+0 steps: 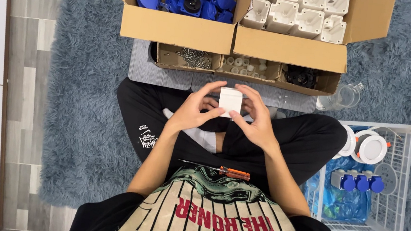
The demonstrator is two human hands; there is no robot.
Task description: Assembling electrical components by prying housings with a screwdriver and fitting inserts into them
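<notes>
Between crossed legs in black trousers, at the middle of the view, both hands meet around a small white plastic box point(230, 102). At 9 o'clock of the box, the left hand point(194, 110) is curled narrow on it, thumb under the lower edge and fingers over the top. At 3 o'clock, the right hand point(257, 119) grips the other side the same way.

At 6 o'clock from the hands, an orange-handled screwdriver point(224, 171) lies across the lap. At 12 o'clock, a low cardboard tray point(246, 68) holds screws, small white pieces and black parts in separate compartments. Beyond it, toward 11 o'clock, an open carton point(177, 28) is full of blue socket covers; toward 1 o'clock, a second carton point(291, 48) holds white housings. At 3 o'clock, a white wire basket point(403, 157) carries finished white and blue units over a blue bag. A clear plastic jug point(344, 97) stands just above the basket, on the blue-grey shaggy rug point(80, 104).
</notes>
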